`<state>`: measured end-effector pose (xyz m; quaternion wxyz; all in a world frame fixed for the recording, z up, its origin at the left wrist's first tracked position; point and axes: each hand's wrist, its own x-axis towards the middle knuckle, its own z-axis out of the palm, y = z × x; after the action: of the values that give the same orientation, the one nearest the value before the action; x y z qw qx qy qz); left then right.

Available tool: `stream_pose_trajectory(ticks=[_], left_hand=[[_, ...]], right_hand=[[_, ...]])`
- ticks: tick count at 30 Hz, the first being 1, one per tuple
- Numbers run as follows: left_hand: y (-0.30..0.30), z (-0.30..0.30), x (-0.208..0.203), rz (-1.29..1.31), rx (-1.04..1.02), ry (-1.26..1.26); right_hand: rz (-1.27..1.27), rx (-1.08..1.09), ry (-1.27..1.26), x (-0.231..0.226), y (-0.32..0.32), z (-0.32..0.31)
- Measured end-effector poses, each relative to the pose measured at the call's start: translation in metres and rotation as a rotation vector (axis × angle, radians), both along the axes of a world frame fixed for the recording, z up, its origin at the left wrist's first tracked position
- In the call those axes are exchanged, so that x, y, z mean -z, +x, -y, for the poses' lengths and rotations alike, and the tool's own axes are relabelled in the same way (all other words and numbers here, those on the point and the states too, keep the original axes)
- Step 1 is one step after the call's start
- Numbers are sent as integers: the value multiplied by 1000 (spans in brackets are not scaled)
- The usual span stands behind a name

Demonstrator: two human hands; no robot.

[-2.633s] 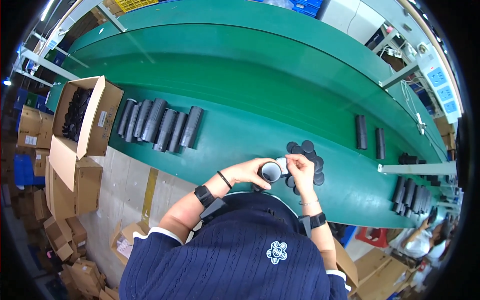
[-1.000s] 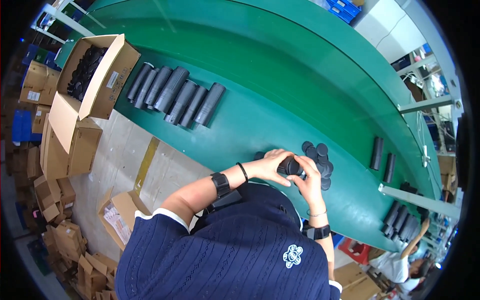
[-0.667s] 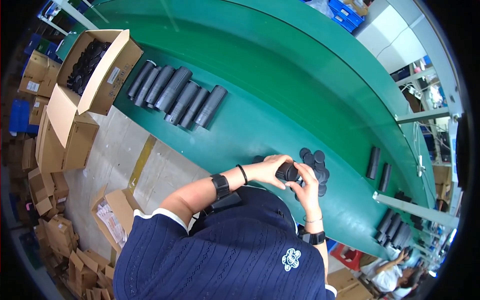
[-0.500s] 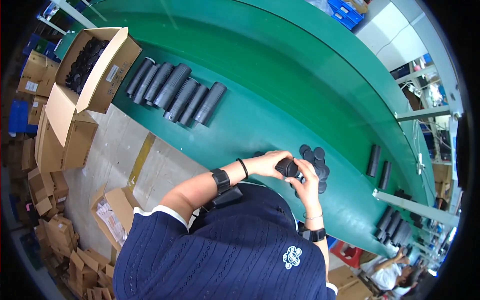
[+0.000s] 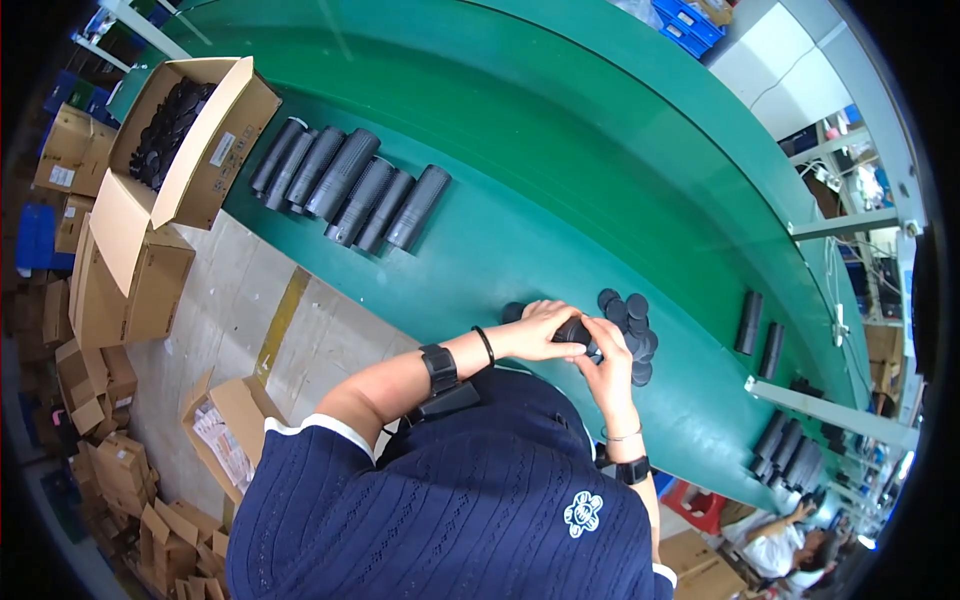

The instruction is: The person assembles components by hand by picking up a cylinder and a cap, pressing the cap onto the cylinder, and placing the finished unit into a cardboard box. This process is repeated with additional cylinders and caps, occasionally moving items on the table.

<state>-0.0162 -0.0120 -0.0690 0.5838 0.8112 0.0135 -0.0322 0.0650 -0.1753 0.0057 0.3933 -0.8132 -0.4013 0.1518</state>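
Observation:
Between my two hands, close to my waist at the table's near edge, is a black cylinder (image 5: 571, 333) with its end toward the right. My left hand (image 5: 540, 329) wraps around it from the left. The fingers and thumb of my right hand (image 5: 606, 360) close on its right end. A dark rounded piece (image 5: 513, 311) shows past my left hand; I cannot tell whether it belongs to the same cylinder. Just beyond my right hand lies a loose cluster of flat black discs (image 5: 637, 308), some partly hidden by the fingers.
Several black ribbed cylinders (image 5: 343, 174) lie side by side on the green table (image 5: 480, 240) at the left. An open carton (image 5: 222, 150) of black pieces stands beyond them. More cylinders (image 5: 748, 322) lie at the right near a metal frame (image 5: 835, 412). Cartons fill the floor at left; another person (image 5: 775, 548) sits at lower right.
My left thumb has come forward over the cylinder's end, and my right fingers have bent closer around it. The dark piece beside my left hand shows more. The discs lie as before.

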Motion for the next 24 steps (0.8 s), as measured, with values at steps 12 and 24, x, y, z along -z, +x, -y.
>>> stream_pose_trajectory(ticks=[12,24], left_hand=[[3,1,-5,-31,-8,74],[1,-12,-4,-23,-23,-88]], right_hand=[[155,-35,-174,-17,-2,-15],[-909,99,139,27,12,-4]])
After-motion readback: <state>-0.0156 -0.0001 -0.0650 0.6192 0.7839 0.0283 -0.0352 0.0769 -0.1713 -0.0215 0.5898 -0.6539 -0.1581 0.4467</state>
